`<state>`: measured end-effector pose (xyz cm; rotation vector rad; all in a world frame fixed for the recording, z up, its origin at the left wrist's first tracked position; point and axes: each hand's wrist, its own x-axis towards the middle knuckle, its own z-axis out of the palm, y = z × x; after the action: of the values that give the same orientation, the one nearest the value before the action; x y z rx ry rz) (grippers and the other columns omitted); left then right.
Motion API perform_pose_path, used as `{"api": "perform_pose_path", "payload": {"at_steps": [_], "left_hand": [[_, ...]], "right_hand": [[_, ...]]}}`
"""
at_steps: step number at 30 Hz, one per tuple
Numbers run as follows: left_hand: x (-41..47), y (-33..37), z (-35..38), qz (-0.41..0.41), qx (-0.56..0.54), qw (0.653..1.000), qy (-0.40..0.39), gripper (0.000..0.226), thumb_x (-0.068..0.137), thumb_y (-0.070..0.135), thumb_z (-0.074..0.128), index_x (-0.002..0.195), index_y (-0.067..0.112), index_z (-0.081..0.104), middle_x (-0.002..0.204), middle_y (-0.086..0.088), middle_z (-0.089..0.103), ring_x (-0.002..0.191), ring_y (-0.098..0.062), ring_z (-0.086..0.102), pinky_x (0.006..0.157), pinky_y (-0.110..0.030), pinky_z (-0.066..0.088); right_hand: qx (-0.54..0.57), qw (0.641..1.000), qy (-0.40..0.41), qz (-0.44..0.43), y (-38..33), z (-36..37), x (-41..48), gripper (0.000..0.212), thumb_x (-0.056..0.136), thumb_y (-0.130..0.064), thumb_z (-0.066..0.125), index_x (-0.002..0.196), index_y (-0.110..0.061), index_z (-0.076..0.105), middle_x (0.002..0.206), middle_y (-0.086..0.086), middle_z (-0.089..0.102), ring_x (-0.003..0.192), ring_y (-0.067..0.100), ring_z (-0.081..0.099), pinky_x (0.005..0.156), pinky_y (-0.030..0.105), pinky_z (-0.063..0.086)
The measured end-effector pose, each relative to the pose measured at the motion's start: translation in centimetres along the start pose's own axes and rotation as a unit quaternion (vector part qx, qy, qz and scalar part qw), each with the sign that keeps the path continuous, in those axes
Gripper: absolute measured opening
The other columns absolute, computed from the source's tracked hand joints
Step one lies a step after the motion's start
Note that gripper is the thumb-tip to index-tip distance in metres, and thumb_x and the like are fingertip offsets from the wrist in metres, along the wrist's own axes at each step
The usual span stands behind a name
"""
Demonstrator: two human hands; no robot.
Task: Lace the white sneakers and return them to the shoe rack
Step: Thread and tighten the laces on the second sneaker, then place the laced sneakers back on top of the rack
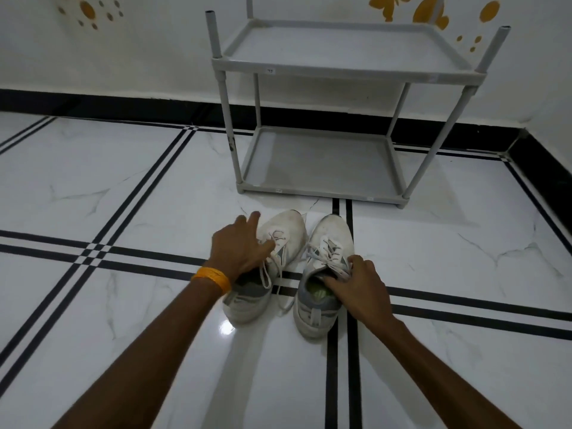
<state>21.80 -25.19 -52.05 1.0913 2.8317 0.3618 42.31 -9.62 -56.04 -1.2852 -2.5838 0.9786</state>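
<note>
Two white sneakers stood side by side on the floor (pixel 123 187), toes toward the shoe rack (pixel 322 162), and a hand lay on each. The left hand (pixel 240 246) rested on the left sneaker (pixel 278 243), fingers (pixel 252 219) spread apart and loose over its laces (pixel 269 274), closed on nothing; two lace ends trailed down from under the palm to the tile between the shoes. An orange wristband (pixel 213 278) circled that wrist. The right hand (pixel 360 289) had its fingers (pixel 332 281) curled over the collar edge of the right sneaker (pixel 328 243), their tips dipping into the opening and the thumb pressed on the outer side, so they were clamped on the rim. That shoe's laces were threaded and bunched just ahead of those fingers.

Beyond the fingertips, past the toes, a narrow strip of bare tile separated the shoes from the front edge of the rack's lower shelf, which was bare, as was the upper shelf. The rack backed against the wall (pixel 154 57) with its black skirting. Left of the left hand and right of the right hand the floor ran open and wide, marked only by black stripe lines; the room's corner lay far off to the right.
</note>
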Motion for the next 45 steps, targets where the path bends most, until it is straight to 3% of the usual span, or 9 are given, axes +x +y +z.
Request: {"api": "perform_pose_path", "payload": {"at_steps": [4, 8, 11, 14, 17, 23, 33, 38, 45], "left_hand": [[-0.6, -3.5, 0.0, -0.093, -0.169, 0.957, -0.217, 0.082, 0.066, 0.079, 0.050, 0.131, 0.030, 0.044, 0.127, -0.009, 0.061, 0.105, -0.029, 0.059, 0.091, -0.041, 0.051], [-1.5, -2.5, 1.8, -0.080, -0.266, 0.924, -0.261, 0.070, 0.073, 0.040, 0.077, 0.127, 0.024, 0.035, 0.104, -0.012, 0.063, 0.074, -0.024, 0.067, 0.050, -0.029, 0.056], [-1.7, -0.9, 3.4, -0.060, -0.229, 0.954, -0.183, 0.048, 0.080, 0.022, 0.066, 0.118, 0.011, 0.038, 0.096, -0.015, 0.062, 0.060, -0.022, 0.059, 0.038, -0.027, 0.047], [-1.7, 0.2, 4.3, -0.027, -0.213, 0.971, -0.104, 0.035, 0.087, 0.021, 0.056, 0.117, 0.008, 0.042, 0.096, -0.018, 0.067, 0.069, -0.028, 0.060, 0.054, -0.031, 0.049], [-1.6, 1.1, 4.3, 0.011, -0.191, 0.979, -0.067, 0.041, 0.091, 0.020, 0.052, 0.128, 0.009, 0.039, 0.100, -0.018, 0.069, 0.082, -0.034, 0.065, 0.071, -0.041, 0.056], [-1.2, 4.1, -1.2, 0.000, -0.249, 0.968, -0.014, 0.053, 0.087, 0.029, 0.045, 0.137, 0.016, 0.034, 0.102, -0.017, 0.070, 0.084, -0.038, 0.066, 0.076, -0.048, 0.057], [-0.7, 11.9, -19.8, -0.003, -0.261, 0.965, -0.036, 0.056, 0.087, 0.033, 0.043, 0.140, 0.015, 0.033, 0.105, -0.014, 0.070, 0.085, -0.035, 0.066, 0.078, -0.045, 0.056], [2.7, 16.5, -31.1, -0.009, -0.270, 0.962, -0.041, 0.052, 0.092, 0.021, 0.049, 0.141, 0.014, 0.034, 0.098, -0.012, 0.070, 0.073, -0.023, 0.061, 0.069, -0.032, 0.049], [11.0, 20.0, -40.4, -0.016, -0.245, 0.968, -0.054, 0.058, 0.091, 0.023, 0.051, 0.144, 0.014, 0.029, 0.106, -0.016, 0.070, 0.088, -0.038, 0.067, 0.081, -0.049, 0.057]], "right_hand": [[0.094, 0.990, -0.074, 0.072, -0.7, -0.2, 0.5, 0.049, 0.077, -0.043, 0.068, 0.108, -0.011, 0.048, 0.105, 0.010, 0.060, 0.091, 0.031, 0.064, 0.077, 0.048, 0.058], [0.080, 0.992, -0.080, 0.048, -1.1, -0.2, 1.0, 0.032, 0.080, -0.035, 0.058, 0.104, -0.014, 0.052, 0.098, 0.010, 0.063, 0.082, 0.030, 0.066, 0.075, 0.049, 0.059], [0.008, 0.999, -0.051, 0.005, -1.1, 0.1, 1.3, 0.028, 0.089, -0.027, 0.054, 0.110, -0.009, 0.053, 0.101, 0.014, 0.066, 0.087, 0.031, 0.064, 0.074, 0.037, 0.053], [-0.076, 0.994, 0.002, -0.078, -0.5, 0.0, 1.5, 0.023, 0.094, -0.019, 0.050, 0.110, -0.002, 0.053, 0.101, 0.016, 0.065, 0.091, 0.033, 0.063, 0.068, 0.028, 0.038], [-0.084, 0.991, 0.010, -0.107, -0.2, -1.5, 1.7, 0.035, 0.094, -0.016, 0.051, 0.123, 0.002, 0.049, 0.108, 0.019, 0.064, 0.094, 0.035, 0.063, 0.074, 0.034, 0.045], [-0.033, 0.992, 0.024, -0.121, -2.8, -8.1, 2.1, 0.048, 0.092, -0.020, 0.048, 0.138, -0.009, 0.041, 0.123, 0.015, 0.061, 0.107, 0.033, 0.060, 0.090, 0.047, 0.051], [-0.006, 0.998, 0.008, -0.070, -12.3, -24.7, -1.6, 0.049, 0.092, -0.019, 0.047, 0.140, -0.014, 0.038, 0.120, 0.009, 0.060, 0.105, 0.029, 0.060, 0.088, 0.046, 0.052], [0.010, 0.998, 0.003, -0.063, -18.4, -35.2, -0.8, 0.050, 0.094, -0.017, 0.048, 0.143, -0.014, 0.035, 0.124, 0.009, 0.059, 0.105, 0.029, 0.060, 0.088, 0.047, 0.052], [0.015, 0.998, -0.033, -0.056, -25.3, -44.4, 5.8, 0.058, 0.095, -0.015, 0.053, 0.148, -0.012, 0.030, 0.135, 0.012, 0.056, 0.112, 0.028, 0.061, 0.095, 0.040, 0.052]]}}
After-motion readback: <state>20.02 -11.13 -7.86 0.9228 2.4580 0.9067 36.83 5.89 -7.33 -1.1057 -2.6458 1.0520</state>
